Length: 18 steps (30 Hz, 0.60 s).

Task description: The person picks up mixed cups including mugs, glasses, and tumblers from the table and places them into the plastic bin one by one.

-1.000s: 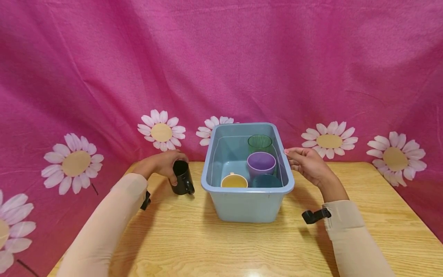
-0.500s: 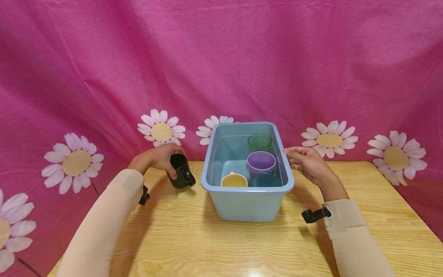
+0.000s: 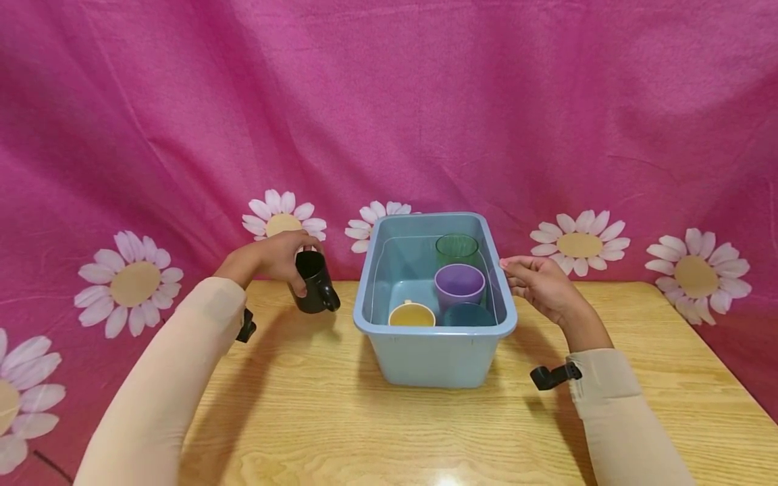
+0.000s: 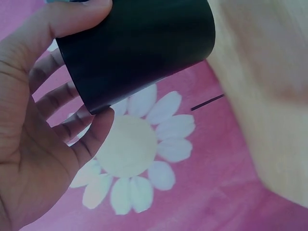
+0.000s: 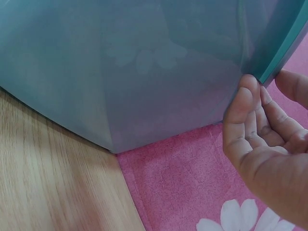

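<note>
In the head view my left hand (image 3: 276, 258) holds a black mug (image 3: 316, 291) from above by its rim, thumb and fingers around it. The mug hangs a little above the table, slightly tilted, its handle toward the tub. In the left wrist view the mug's dark side (image 4: 144, 43) is seen close up between thumb and fingers. My right hand (image 3: 543, 287) pinches the right rim of a blue-grey plastic tub (image 3: 434, 361). The right wrist view shows the fingertips (image 5: 249, 83) against the underside of that rim.
Inside the tub are a green glass (image 3: 456, 251), a purple cup (image 3: 459, 287), a yellow cup (image 3: 412, 314) and a dark teal vessel (image 3: 468, 315). The wooden table (image 3: 340, 418) ends at a pink daisy-print cloth (image 3: 389, 101) behind.
My left hand has raised the black mug from the table, moving it slightly back and left. The right hand and the tub have kept their places.
</note>
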Available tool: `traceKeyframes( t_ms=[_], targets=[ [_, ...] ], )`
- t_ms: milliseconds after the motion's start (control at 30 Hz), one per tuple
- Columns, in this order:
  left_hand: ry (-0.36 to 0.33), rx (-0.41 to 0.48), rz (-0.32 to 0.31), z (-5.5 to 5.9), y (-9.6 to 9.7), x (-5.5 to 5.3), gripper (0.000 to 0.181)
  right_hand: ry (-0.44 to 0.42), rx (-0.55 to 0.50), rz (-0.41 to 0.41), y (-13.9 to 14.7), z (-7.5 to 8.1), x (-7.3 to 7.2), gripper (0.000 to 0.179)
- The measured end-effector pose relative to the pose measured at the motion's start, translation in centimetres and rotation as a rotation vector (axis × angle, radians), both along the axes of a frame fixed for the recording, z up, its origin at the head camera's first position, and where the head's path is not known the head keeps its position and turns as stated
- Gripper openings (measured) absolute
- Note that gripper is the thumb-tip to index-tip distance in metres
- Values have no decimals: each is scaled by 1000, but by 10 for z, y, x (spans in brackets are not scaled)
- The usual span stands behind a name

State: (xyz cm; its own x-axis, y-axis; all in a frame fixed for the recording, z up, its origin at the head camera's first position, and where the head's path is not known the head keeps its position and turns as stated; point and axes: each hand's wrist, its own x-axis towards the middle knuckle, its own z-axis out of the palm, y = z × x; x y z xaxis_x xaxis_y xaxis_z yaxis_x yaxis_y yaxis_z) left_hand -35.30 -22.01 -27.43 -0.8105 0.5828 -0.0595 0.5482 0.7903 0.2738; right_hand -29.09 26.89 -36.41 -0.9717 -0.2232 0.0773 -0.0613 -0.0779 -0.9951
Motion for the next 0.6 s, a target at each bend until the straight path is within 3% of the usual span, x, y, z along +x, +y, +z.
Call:
traceKeyframes(
  t_ms=[333, 600],
  targets=[
    [28, -29, 26, 25, 11, -3, 76, 17, -30, 5, 1, -1, 2, 13],
    [29, -42, -4, 45, 19, 5, 72, 16, -17, 12, -1, -1, 0, 14]
  ],
)
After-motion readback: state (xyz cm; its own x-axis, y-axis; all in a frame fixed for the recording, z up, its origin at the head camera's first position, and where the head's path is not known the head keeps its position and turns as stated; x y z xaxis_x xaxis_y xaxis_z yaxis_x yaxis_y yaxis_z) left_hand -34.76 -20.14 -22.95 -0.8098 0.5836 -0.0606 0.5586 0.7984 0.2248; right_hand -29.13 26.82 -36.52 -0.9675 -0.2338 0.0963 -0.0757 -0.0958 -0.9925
